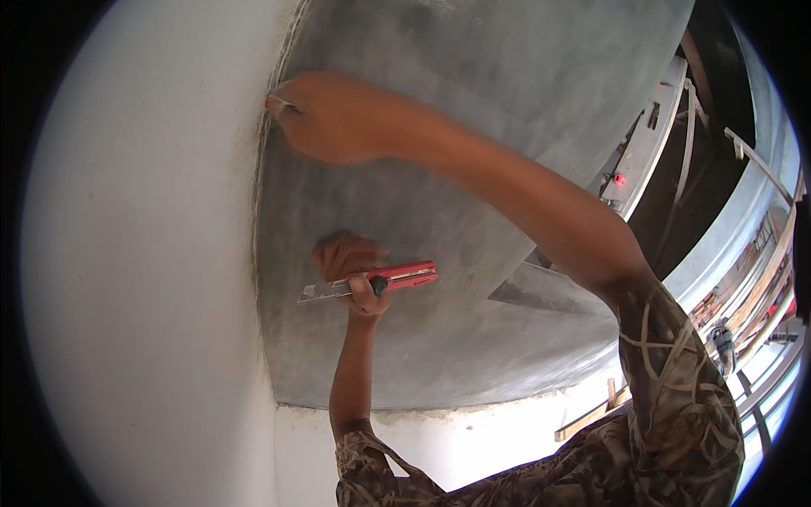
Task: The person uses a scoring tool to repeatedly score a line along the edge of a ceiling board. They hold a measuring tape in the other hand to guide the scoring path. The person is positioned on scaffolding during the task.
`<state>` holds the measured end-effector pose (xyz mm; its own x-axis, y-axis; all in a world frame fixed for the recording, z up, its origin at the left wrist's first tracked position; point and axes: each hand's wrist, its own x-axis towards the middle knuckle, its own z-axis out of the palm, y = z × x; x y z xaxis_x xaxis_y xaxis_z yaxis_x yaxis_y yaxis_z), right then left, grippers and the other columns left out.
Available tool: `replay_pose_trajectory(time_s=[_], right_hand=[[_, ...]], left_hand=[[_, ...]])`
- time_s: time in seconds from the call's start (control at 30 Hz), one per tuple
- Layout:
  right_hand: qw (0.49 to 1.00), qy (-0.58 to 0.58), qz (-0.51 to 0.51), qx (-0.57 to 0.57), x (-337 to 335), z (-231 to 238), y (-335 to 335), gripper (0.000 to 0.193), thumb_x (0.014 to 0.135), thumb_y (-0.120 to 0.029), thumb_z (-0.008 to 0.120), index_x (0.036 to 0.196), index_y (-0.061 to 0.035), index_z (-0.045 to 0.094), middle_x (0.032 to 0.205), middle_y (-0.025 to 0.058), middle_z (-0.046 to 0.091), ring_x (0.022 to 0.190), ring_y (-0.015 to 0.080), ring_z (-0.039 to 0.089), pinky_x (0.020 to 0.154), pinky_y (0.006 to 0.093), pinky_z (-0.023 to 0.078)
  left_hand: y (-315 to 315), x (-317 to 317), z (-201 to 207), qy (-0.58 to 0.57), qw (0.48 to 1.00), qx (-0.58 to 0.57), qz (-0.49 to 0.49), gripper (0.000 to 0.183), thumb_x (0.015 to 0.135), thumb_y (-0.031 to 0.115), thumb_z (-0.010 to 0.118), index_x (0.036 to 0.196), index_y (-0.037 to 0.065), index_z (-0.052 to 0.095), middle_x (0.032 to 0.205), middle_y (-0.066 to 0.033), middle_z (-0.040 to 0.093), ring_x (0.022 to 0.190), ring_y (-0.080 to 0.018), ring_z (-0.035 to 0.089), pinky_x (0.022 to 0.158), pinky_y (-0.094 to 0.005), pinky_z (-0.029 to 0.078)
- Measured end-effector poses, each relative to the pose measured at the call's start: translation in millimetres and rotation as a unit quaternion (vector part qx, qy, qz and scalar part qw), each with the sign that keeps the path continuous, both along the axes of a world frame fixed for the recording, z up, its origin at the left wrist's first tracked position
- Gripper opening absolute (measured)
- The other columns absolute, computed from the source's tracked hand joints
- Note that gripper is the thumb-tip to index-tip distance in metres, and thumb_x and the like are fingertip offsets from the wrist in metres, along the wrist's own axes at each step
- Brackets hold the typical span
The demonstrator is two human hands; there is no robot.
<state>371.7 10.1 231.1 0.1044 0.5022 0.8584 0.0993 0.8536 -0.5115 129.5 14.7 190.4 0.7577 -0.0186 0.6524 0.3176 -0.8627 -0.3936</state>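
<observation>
My left hand [355,272] is closed around a red utility knife [405,275] with a black knob. Its blade [317,292] is out, pointing left toward the white wall, and has pale smears on it. Above and to the left, my right hand [321,117] is closed, fingertips against the rough seam [256,198] where the white wall [144,253] meets a smooth grey surface [439,346]. Something thin and pale shows at its fingers, too blurred to name. My right arm stretches across the grey surface; the left hand rests near or against it.
At the right, a long pale plank [655,139] carries small items, among them a glowing red light [619,180]. Wooden poles and boards [748,291] lie farther right. Along the bottom, the grey surface ends at another white wall [481,439], beside a wooden piece [583,422].
</observation>
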Motion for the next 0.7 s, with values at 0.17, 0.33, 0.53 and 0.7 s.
replay_pose_trajectory(time_s=[0.17,0.33,0.53,0.7], right_hand=[[0.992,0.106,-0.005,0.062,-33,-103,-15,0.034,0.102,-0.022,0.037,0.083,0.0045,0.049,0.071,0.0165,0.044,0.065,0.0294,0.046,0.063,0.0431,0.039],[0.995,0.085,0.059,-0.007,-24,-102,-24,0.029,0.099,-0.019,0.042,0.082,0.004,0.048,0.07,0.0164,0.044,0.063,0.0287,0.045,0.062,0.0439,0.036],[0.996,0.071,0.045,-0.009,-8,-39,-7,0.026,0.097,-0.017,0.044,0.079,0.0019,0.047,0.068,0.0159,0.044,0.06,0.0261,0.04,0.059,0.0423,0.035],[0.992,0.093,0.085,-0.022,-22,-59,-14,0.029,0.1,-0.019,0.042,0.079,0.001,0.048,0.063,0.0126,0.042,0.056,0.023,0.038,0.058,0.0415,0.035]], left_hand=[[-1,-2,10,0.003,1.0,0.011,-0.012,0.045,0.095,0.033,0.03,0.058,0.016,0.049,0.071,-0.0002,0.066,0.076,-0.0208,0.057,0.079,-0.0377,0.034],[1,-7,9,0.01,1.0,0.013,0.011,0.045,0.095,0.032,0.03,0.058,0.016,0.05,0.071,-0.0006,0.066,0.076,-0.0213,0.057,0.079,-0.0382,0.035],[4,-2,7,0.005,1.0,0.02,-0.001,0.045,0.094,0.031,0.029,0.057,0.015,0.05,0.071,-0.0008,0.066,0.077,-0.0213,0.058,0.079,-0.0385,0.035],[-2,-5,2,-0.003,1.0,-0.004,0.02,0.046,0.094,0.032,0.028,0.057,0.016,0.049,0.072,-0.0006,0.066,0.078,-0.0215,0.057,0.08,-0.0385,0.035]])
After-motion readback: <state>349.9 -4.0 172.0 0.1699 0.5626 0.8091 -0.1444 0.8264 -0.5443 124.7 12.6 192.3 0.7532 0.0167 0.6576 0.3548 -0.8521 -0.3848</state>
